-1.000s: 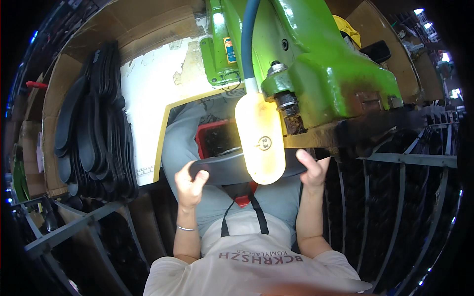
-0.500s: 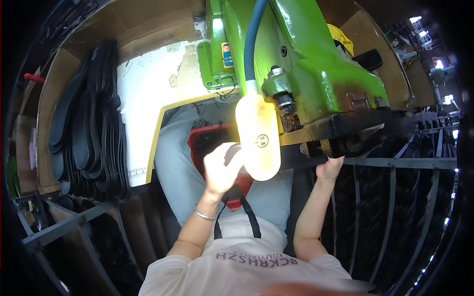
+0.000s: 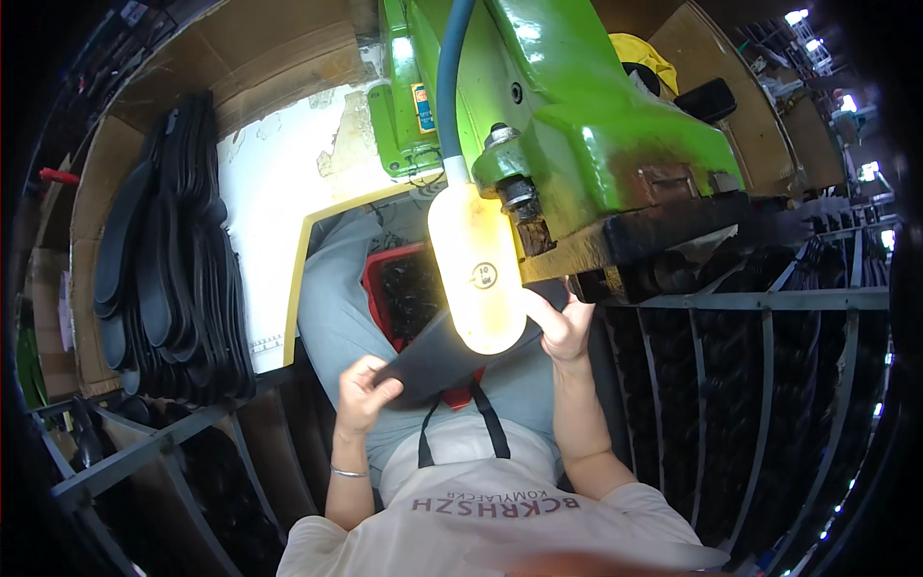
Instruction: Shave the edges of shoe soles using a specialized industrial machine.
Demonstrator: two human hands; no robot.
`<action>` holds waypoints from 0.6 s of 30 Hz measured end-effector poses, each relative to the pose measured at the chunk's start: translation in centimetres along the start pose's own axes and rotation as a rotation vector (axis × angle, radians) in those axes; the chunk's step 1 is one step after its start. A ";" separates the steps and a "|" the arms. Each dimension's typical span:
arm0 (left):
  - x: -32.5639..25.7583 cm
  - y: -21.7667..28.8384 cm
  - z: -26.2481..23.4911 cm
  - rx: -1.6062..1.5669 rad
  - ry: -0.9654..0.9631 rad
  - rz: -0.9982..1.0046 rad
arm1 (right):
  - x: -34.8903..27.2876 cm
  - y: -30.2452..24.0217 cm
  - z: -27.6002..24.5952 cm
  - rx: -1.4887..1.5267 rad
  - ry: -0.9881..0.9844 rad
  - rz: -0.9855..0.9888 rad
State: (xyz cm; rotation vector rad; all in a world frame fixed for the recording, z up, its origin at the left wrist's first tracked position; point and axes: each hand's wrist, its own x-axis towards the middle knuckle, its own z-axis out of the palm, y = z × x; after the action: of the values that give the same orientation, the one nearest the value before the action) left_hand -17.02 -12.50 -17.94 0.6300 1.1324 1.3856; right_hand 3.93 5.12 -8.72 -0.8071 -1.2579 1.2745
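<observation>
Between my two hands, above my lap, stretches a long, dark, flexible-looking flat piece (image 3: 430,362); its exact kind does not show. My left hand (image 3: 360,397) pinches its near left end, thumb on top. At the far right end my right hand (image 3: 567,329) grips it, close under the dark lower part of a green machine (image 3: 596,144). A glowing lamp (image 3: 469,279), long and rounded, hangs in front and hides the middle of the piece. Several black sole-shaped pieces (image 3: 171,279) stand stacked on the left.
A cardboard box wall (image 3: 108,159) borders the stacked soles. The white worktop (image 3: 274,183) has a yellow cut-out edge. Metal racks (image 3: 779,300) with dark items stand on the right, and another rail (image 3: 159,438) runs on the left. Something red-edged (image 3: 378,293) lies behind my lap.
The dark piece has come into view, held between both hands. My left hand moved left and nearer; my right hand came inward from the machine's underside. The view shifted slightly.
</observation>
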 end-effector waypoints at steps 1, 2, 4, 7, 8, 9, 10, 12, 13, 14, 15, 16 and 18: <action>-0.3 -0.3 0.0 0.078 -0.083 -0.076 | 0.2 0.0 0.2 0.029 -0.070 0.025; 0.0 0.0 1.2 0.111 -0.132 -0.073 | 0.2 0.5 0.1 -0.016 -0.107 0.012; 1.9 1.2 4.6 0.243 -0.214 -0.016 | 0.0 0.5 0.5 -0.002 -0.118 0.038; 5.9 4.2 10.8 0.339 -0.061 0.256 | -0.3 1.8 -0.1 0.031 -0.153 0.026; 6.9 4.2 11.2 0.340 -0.056 0.267 | -0.7 2.2 -0.6 -0.035 -0.110 0.030; 7.8 3.6 11.3 0.390 -0.093 0.266 | -1.3 2.3 -0.9 -0.103 -0.066 0.034; 8.6 3.1 11.3 0.438 -0.125 0.263 | -1.8 1.6 -0.8 -0.171 -0.027 0.023; 9.1 2.7 11.5 0.469 -0.154 0.253 | -4.6 1.7 -1.5 -0.135 -0.029 0.120; 9.3 2.4 11.7 0.503 -0.191 0.234 | -6.7 2.2 -2.2 -0.124 -0.087 0.217; 9.2 1.8 11.8 0.529 -0.148 0.262 | -8.9 2.6 -3.4 -0.118 -0.220 0.448; 9.0 1.5 12.1 0.527 -0.156 0.258 | -11.4 3.4 -3.6 -0.155 -0.234 0.539; 8.5 1.5 12.3 0.407 -0.101 0.310 | -13.2 3.2 -3.8 -0.261 -0.315 0.620; 7.7 1.8 12.3 0.295 -0.056 0.385 | -15.9 3.3 -5.5 -0.169 -0.335 0.686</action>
State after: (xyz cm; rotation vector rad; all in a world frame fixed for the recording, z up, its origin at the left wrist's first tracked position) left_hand -8.23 -1.63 -13.49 1.1391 1.2247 1.5209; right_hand 10.77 -8.51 -16.50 -1.2507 -1.4208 1.9284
